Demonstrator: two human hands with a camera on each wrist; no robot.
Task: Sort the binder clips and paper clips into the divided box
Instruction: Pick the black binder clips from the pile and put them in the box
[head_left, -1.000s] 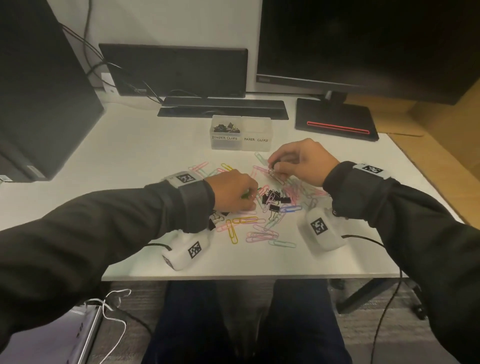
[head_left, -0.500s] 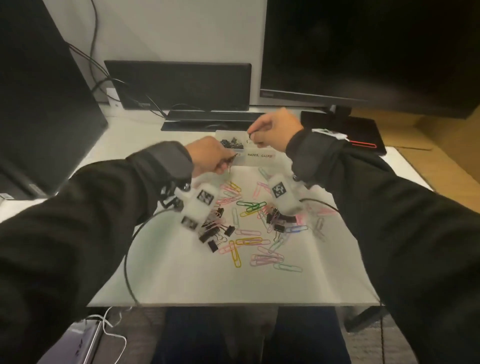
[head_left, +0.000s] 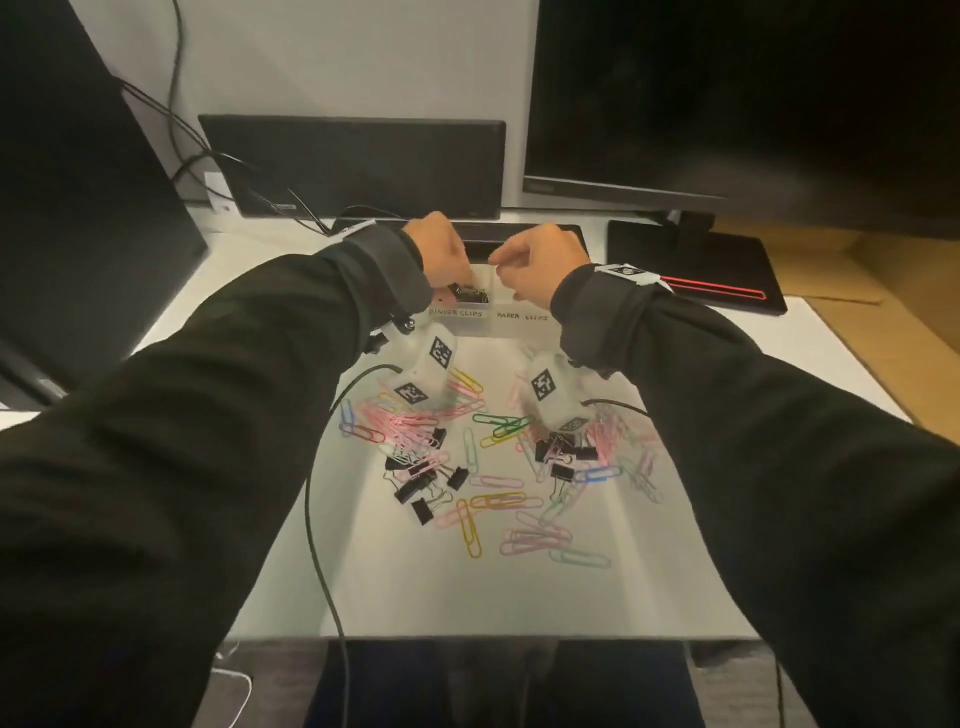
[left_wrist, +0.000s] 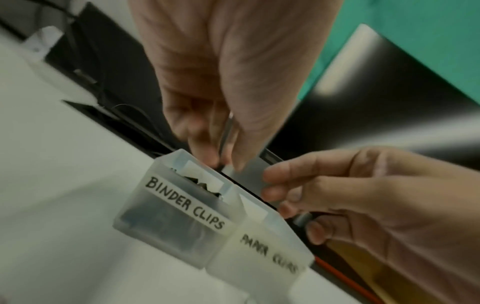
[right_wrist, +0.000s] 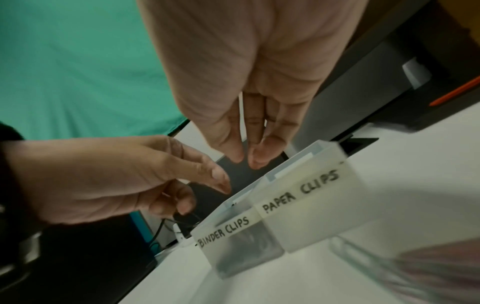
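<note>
**A:** What do the left fingers (left_wrist: 200, 144) have?

**B:** They pinch a thin wire, by my guess the handle of a binder clip (left_wrist: 229, 129). It hangs right over the box's BINDER CLIPS compartment (left_wrist: 168, 222), so it should drop among the black ones inside.

**A:** And the right fingertips (right_wrist: 257, 158)?

**B:** They point down, nearly together, over the PAPER CLIPS compartment (right_wrist: 311, 191). I cannot tell if they grip anything (a pale sliver between them might be a clip).

**A:** Why both hands at once?

**B:** Each serves its own half of the divided box (head_left: 519, 325). The left hand (head_left: 441, 254) is over the left half and the right hand (head_left: 535, 270) over the right, so the arms don't cross.

**A:** Much left?

**B:** Plenty. Coloured paper clips (head_left: 498, 500) and loose binder clips (head_left: 422, 510) lie mixed on the desk (head_left: 415, 587), on the near side of the box.
</note>
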